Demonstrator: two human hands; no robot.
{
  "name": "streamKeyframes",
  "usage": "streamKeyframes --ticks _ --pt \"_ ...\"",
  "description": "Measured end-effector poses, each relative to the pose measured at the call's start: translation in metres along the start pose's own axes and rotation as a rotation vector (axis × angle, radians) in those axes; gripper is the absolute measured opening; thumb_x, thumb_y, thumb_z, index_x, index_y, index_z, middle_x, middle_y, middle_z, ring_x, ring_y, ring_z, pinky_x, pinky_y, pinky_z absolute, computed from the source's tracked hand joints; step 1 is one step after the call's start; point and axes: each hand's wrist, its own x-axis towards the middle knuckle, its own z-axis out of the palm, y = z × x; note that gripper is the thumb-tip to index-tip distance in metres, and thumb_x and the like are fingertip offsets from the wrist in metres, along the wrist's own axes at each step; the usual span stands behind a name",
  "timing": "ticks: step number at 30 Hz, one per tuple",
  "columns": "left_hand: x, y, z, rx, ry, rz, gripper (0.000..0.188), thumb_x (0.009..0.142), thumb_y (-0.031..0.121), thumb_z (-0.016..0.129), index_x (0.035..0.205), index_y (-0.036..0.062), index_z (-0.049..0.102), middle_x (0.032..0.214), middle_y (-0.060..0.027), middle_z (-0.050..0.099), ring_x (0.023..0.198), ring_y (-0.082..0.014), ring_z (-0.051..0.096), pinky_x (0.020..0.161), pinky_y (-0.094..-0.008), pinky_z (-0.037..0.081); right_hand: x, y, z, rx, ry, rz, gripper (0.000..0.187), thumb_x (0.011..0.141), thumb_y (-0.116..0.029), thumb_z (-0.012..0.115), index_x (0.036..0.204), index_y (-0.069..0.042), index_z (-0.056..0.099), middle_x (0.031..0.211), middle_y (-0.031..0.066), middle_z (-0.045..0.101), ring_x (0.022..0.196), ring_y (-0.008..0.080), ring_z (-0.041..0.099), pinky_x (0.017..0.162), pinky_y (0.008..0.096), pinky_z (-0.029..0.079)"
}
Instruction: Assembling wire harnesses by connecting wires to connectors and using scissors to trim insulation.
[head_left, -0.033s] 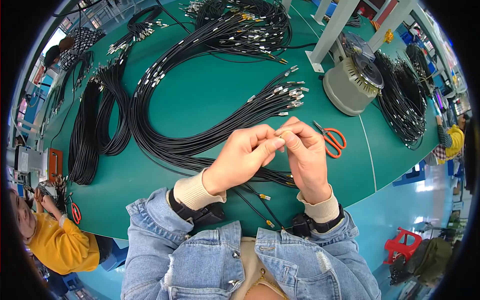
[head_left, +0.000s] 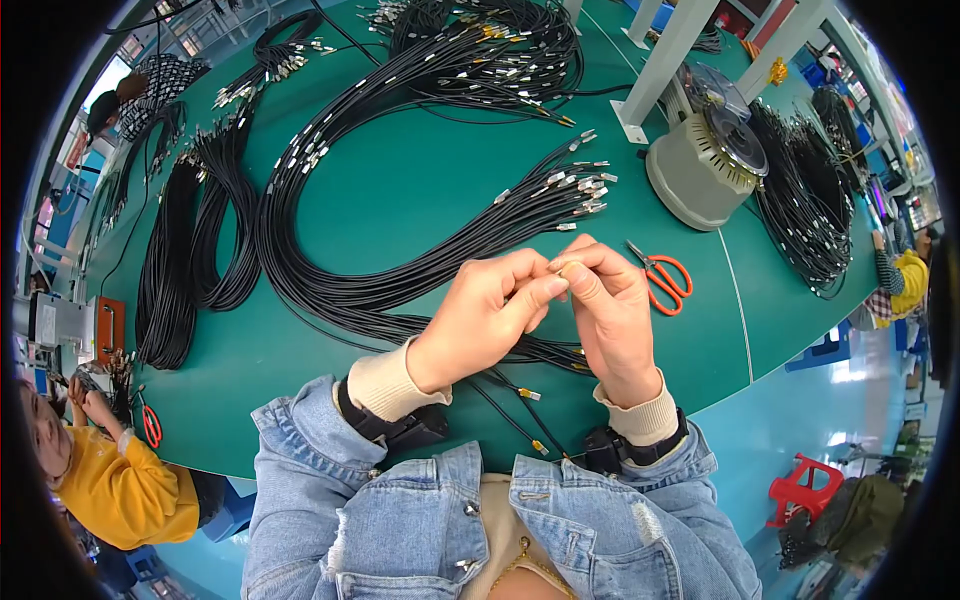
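Above the near part of the green table (head_left: 420,185), my left hand (head_left: 490,318) and my right hand (head_left: 612,320) meet fingertip to fingertip. Both are closed in a pinch. Whatever sits between the fingertips is too small and too covered to name. Behind and below the hands runs a long curved bundle of black cables (head_left: 300,250), its silver connector ends (head_left: 585,188) fanned out just beyond my fingers. Two cable ends with yellow tags (head_left: 530,394) poke out beneath my wrists. Orange-handled scissors (head_left: 668,282) lie to the right of my right hand.
A grey machine with a round top (head_left: 705,165) stands at right beside a metal post (head_left: 668,70). More black cable bundles lie at left (head_left: 170,270) and far right (head_left: 815,220). A person in yellow (head_left: 130,490) works at left; a red stool (head_left: 805,490) stands on the floor.
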Motion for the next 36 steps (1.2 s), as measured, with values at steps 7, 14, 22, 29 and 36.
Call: streamKeyframes --ticks 7,14,22,29,36 --pt "-0.003 -0.011 0.009 -0.18 -0.077 -0.13 0.015 0.091 0.013 0.054 0.087 0.0 0.059 0.064 -0.0003 0.056 0.059 -0.0047 0.05 0.052 -0.0198 0.037 -0.018 0.004 -0.022 -0.058 -0.036 -0.008 0.007 0.086 -0.003 0.058 0.088 0.001 0.063 0.084 0.0052 0.055 0.078 0.0129 0.052 0.071 0.0261 0.043" --pt "0.0 -0.035 0.026 0.148 -0.134 0.056 0.014 0.085 0.014 0.062 0.088 0.0005 0.06 0.07 -0.007 0.06 0.062 -0.0146 0.054 0.06 -0.0267 0.044 -0.037 -0.023 -0.065 -0.432 -0.221 0.212 0.014 0.082 0.0 0.059 0.094 0.002 0.064 0.087 0.0074 0.058 0.081 0.0152 0.055 0.074 0.0273 0.045" --pt "0.001 -0.047 -0.05 1.257 0.404 0.421 0.04 0.068 0.021 0.075 0.099 0.0031 0.058 0.104 -0.0092 0.054 0.091 -0.0296 0.053 0.077 -0.0362 0.045 -0.037 -0.048 -0.08 -0.906 -0.316 0.276 0.022 0.077 -0.002 0.061 0.099 0.001 0.063 0.087 0.0082 0.059 0.083 0.0182 0.056 0.076 0.0287 0.045" --pt "-0.029 -0.064 -0.102 1.293 0.234 0.246 0.042 0.071 0.029 0.072 0.103 0.007 0.058 0.098 -0.0069 0.053 0.09 -0.0268 0.054 0.073 -0.0359 0.047 0.005 -0.045 -0.062 -0.994 -0.45 0.244 0.021 0.079 -0.005 0.061 0.099 0.001 0.061 0.087 0.0088 0.059 0.082 0.0193 0.056 0.074 0.0302 0.045" --pt "-0.037 -0.067 -0.122 1.278 0.126 0.22 0.039 0.073 0.035 0.069 0.102 0.01 0.059 0.086 -0.0068 0.054 0.078 -0.026 0.058 0.067 -0.0352 0.049 0.054 -0.007 -0.059 -1.17 -0.517 0.015 0.022 0.08 -0.009 0.062 0.1 0.001 0.06 0.09 0.0102 0.057 0.081 0.0219 0.057 0.073 0.0327 0.046"
